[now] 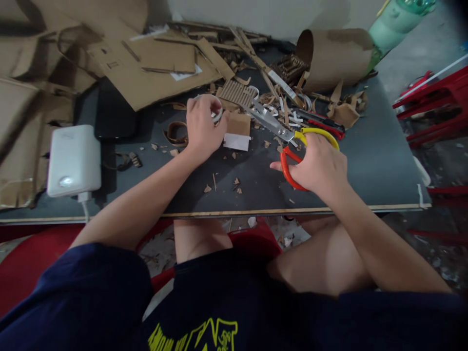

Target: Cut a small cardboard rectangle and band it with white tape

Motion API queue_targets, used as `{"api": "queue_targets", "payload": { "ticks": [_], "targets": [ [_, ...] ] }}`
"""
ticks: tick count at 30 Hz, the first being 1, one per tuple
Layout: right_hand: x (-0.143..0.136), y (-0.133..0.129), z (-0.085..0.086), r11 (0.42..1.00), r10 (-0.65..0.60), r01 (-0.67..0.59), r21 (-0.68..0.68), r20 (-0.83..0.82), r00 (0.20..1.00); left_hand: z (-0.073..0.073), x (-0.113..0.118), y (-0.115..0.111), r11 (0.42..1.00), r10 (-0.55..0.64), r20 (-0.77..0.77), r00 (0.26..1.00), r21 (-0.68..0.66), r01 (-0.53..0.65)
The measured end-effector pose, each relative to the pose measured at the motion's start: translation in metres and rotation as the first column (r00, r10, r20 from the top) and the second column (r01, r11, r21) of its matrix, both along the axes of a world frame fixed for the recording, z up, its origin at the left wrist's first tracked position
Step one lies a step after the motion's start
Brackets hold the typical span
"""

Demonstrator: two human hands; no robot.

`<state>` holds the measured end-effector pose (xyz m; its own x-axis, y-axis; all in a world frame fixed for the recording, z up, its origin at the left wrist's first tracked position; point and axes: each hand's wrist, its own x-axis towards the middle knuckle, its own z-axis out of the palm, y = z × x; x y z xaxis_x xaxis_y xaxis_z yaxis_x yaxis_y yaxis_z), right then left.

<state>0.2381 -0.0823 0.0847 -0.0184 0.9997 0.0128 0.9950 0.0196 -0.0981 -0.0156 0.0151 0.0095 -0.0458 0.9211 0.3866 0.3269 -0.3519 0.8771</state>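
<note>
My right hand (323, 168) grips a pair of scissors (268, 119) with one yellow and one red-orange handle; the thumb is through the red-orange loop. The metal blades point up and left, slightly parted, their tips beside a ridged piece of corrugated cardboard (236, 92). In my left hand (204, 126) is a white ring (218, 113), like a strip or roll of tape, its far part hidden by the fingers. Just right of that hand lies a small brown cardboard piece (238, 124) with a white lower part. A curled brown strip (175, 132) lies to its left.
Flat cardboard sheets (164, 56) are piled at the back. A cardboard tube (340, 56) lies at the back right, a green bottle (397, 24) at its end. A red-and-black cutter (325, 126) rests among scraps. On the left are a white power bank (75, 158) and black phone-like slab (115, 109).
</note>
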Motion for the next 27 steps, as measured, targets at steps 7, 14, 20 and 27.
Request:
{"api": "queue_targets", "payload": {
  "ticks": [7, 14, 20, 27],
  "targets": [
    [0.000, -0.001, -0.011, 0.983, 0.105, -0.123, 0.139, 0.131, 0.986, 0.009, 0.005, -0.011, 0.962, -0.050, -0.104, 0.993, 0.261, 0.075],
    [0.002, 0.000, -0.012, 0.971, 0.147, -0.173, 0.164, 0.161, 0.976, 0.008, 0.004, -0.011, 0.935, -0.013, -0.156, 0.988, 0.348, 0.067],
    [-0.002, -0.001, -0.013, 0.963, 0.184, -0.212, 0.167, 0.168, 0.968, 0.014, 0.012, -0.014, 0.956, -0.261, -0.139, 0.955, 0.099, 0.276],
    [0.001, 0.004, -0.019, 0.964, 0.191, -0.212, 0.161, 0.135, 0.972, 0.007, 0.011, -0.009, 0.956, -0.276, -0.143, 0.950, 0.061, 0.287]
  ]
}}
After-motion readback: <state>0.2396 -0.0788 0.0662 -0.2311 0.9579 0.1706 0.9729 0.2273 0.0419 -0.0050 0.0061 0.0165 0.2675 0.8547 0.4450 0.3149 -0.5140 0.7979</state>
